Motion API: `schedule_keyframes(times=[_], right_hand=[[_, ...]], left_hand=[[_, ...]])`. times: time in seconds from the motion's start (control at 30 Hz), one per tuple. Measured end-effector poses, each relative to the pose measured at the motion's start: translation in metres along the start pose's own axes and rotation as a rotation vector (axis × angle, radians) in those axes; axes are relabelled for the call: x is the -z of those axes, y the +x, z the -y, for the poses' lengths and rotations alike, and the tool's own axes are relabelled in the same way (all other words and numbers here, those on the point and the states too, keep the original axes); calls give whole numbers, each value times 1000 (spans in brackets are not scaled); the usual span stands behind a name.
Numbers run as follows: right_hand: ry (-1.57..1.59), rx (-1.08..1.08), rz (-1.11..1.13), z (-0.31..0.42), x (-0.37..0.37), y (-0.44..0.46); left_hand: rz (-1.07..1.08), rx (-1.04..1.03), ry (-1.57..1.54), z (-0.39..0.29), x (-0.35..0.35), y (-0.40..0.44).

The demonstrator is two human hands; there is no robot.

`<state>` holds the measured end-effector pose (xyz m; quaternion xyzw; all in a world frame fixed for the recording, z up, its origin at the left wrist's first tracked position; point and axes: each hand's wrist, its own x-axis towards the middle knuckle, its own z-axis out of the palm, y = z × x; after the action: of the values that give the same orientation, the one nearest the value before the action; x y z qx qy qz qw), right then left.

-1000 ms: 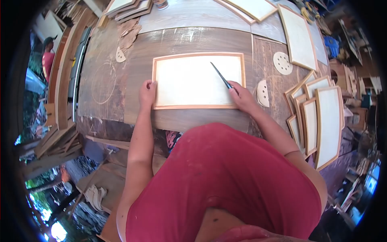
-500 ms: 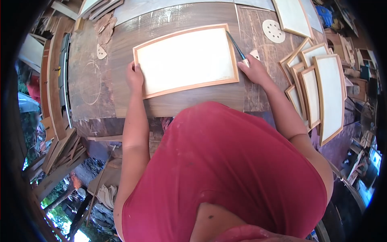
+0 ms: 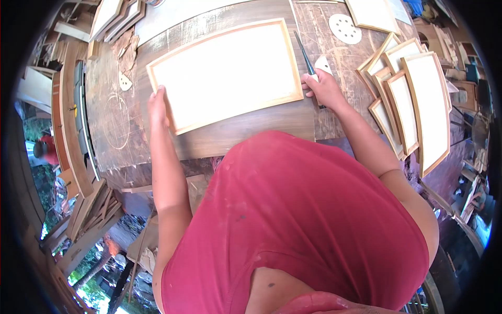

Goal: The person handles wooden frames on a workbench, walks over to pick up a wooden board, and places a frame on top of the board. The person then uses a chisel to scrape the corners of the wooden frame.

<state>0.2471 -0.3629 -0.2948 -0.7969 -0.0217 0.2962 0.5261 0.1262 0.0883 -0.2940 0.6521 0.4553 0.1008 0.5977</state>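
A white panel with a pale wooden frame (image 3: pixel 230 73) lies slightly turned in front of me on the dark wooden board (image 3: pixel 230 133). My left hand (image 3: pixel 158 107) grips its left side near the lower corner, thumb on top of the frame. Beside the panel's right side, my right hand (image 3: pixel 325 89) is closed around a slim, tapered, dark-bladed tool (image 3: pixel 305 55). The blade points away from me; whether it is a file or a knife I cannot tell. Those fingertips are close to the frame's right edge, and contact is unclear.
Several similar framed panels (image 3: pixel 426 110) are piled at the right, with another (image 3: pixel 371 15) at the far right. A round holed sanding disc (image 3: pixel 345 29) and a small triangular pad (image 3: pixel 322 64) lie nearby. More frames (image 3: pixel 107 21) stack at the back left. A person in red (image 3: pixel 48 150) stands far left.
The framed panel has shifted left with my left hand and tilted a little more. My right hand stays near its right side, with the tool now standing a bit apart from the frame.
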Motion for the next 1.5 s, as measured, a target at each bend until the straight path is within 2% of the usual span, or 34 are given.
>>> schedule_keyframes(times=[0.07,0.1,0.17,0.2,0.27,0.37,0.8,0.9,0.97,1.0,1.07,1.1,1.17,1.2,1.23,1.3,1.33,1.37,1.43,1.47,1.5], right_hand=[[96,7,-11,1,-1,-2],[194,3,-7,2,-2,-1],[294,-1,-1,3,-4,3],[348,27,16,3,-6,5],[404,63,37,5,-9,9],[443,92,51,6,-13,13],[547,59,62,7,-14,12],[627,34,81,3,-11,11],[703,13,96,3,-10,11],[777,-20,107,3,-10,11],[849,-49,121,6,-11,9],[858,-52,99,10,-11,6],[864,-49,88,15,-13,5],[879,-32,83,17,-11,5],[894,-17,77,19,-10,4],[930,-38,63,24,-6,-2],[882,-88,3,27,-3,-4],[833,-140,-56,31,-1,-7],[907,-206,-9,32,1,-7],[953,-141,72,24,1,-3],[996,-75,153,19,1,-1]], left_hand=[[-152,21,26,-48,-12,-56],[-181,-52,-15,-51,-5,-60],[-206,-190,-131,-52,8,-70],[-206,-191,-129,-51,13,-74],[-130,-330,-235,-50,24,-82],[-167,-386,-222,-45,31,-89],[-144,-415,-187,-25,46,-99],[-240,-458,-249,-20,47,-99],[-5,-491,-566,-19,56,-98],[-6,-494,-564,-24,50,-102],[-199,-558,-717,-35,31,-111],[-204,-564,-720,-27,38,-101],[-25,-759,-398,-2,59,-73],[-39,-728,-540,-4,57,-65],[153,-830,-575,-3,58,-63],[249,-770,-699,-1,52,-67],[279,-671,-713,6,61,-58],[277,-670,-715,11,62,-56],[92,-405,-863,12,57,-60],[501,-521,-837,38,79,-34],[499,-519,-840,29,62,-47]])
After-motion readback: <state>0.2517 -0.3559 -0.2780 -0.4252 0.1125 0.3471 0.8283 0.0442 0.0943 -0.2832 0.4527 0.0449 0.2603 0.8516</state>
